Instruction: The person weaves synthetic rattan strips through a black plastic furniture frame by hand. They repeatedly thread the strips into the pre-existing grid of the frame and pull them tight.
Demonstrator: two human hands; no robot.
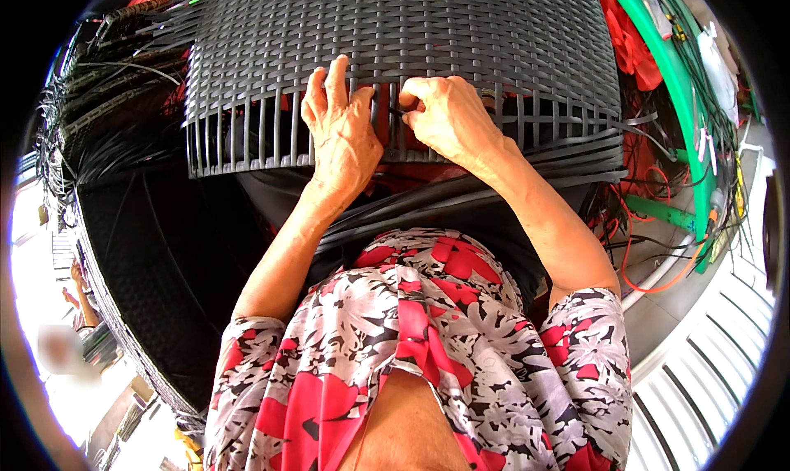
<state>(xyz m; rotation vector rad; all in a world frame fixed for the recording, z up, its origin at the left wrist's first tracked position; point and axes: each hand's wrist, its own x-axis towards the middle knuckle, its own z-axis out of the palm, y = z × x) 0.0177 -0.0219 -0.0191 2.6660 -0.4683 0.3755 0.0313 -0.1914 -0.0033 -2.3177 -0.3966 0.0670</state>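
A dark grey panel of woven plastic strips [395, 35] fills the upper middle, bent over a frame. Along its near edge the upright strips [267, 129] stand bare, with gaps between them. My left hand [341, 134] rests on this bare part, fingers stretched up over the weave and thumb beside the middle gap. Just across that gap, my right hand [457, 117] is closed, its thumb and fingertips pinching a dark plastic strip. Part of that strip is hidden by the fingers. Red material shows through the openings behind the panel.
Loose black strips [378, 212] lie between my body and the panel. At left is a large dark woven piece [164, 257] with bundled strips above it. A green curved frame [699, 134], hanging cables and an orange cord [629, 265] are at right. Another person's arm [82, 298] shows far left.
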